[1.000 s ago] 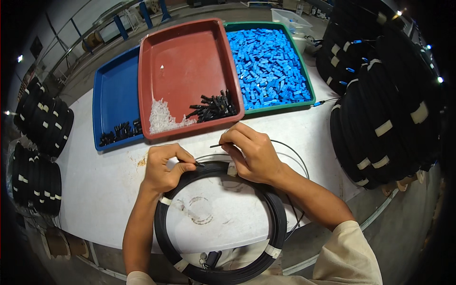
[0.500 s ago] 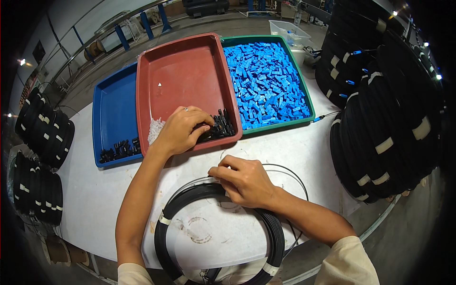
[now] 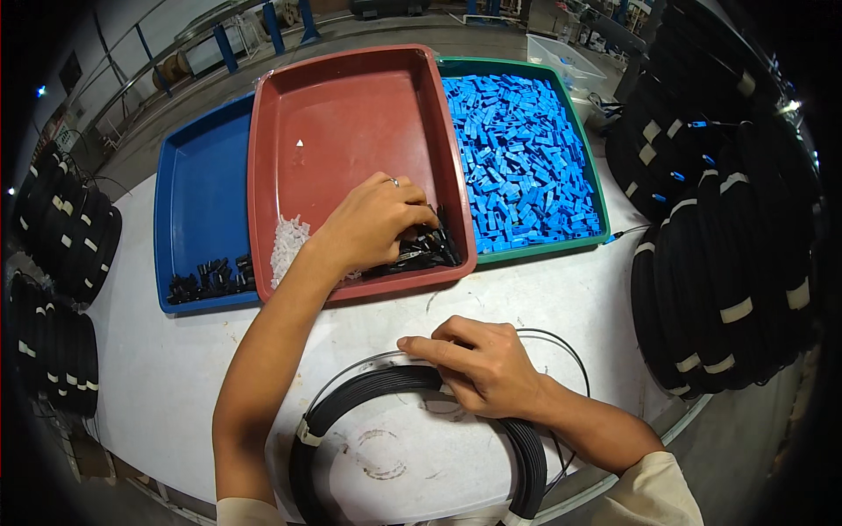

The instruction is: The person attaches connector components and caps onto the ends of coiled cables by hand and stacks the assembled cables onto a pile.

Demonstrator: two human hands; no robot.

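Far left edge of the white table [image 3: 167, 368] there are stacks of black cable coils [image 3: 61, 298], each wrapped with pale tape bands. Next over is a blue tray [image 3: 197, 188] with a small heap of black parts [image 3: 210, 276] along its near rim. The red tray [image 3: 351, 105] sits beside it, touching, with a pile of little white clips [image 3: 288, 244] in the near left corner and black connectors [image 3: 430, 250] at the near right. The left hand [image 3: 373, 223] is down in that red tray, fingers curled onto the black connectors; can't really tell if it's got one pinched, the knuckles hide it. There's a ring on one finger.

Front and centre, a black cable coil [image 3: 368, 399] lies flat on the table with a pale tape band on its left side. The right hand [image 3: 487, 368] rests on its far rim, fingers flat and pressing the thin loose strand down.

Then the green tray [image 3: 586, 140], packed with small blue blocks [image 3: 517, 158]. Far right, a tall pile of coils [image 3: 728, 245] with pale tape strips.
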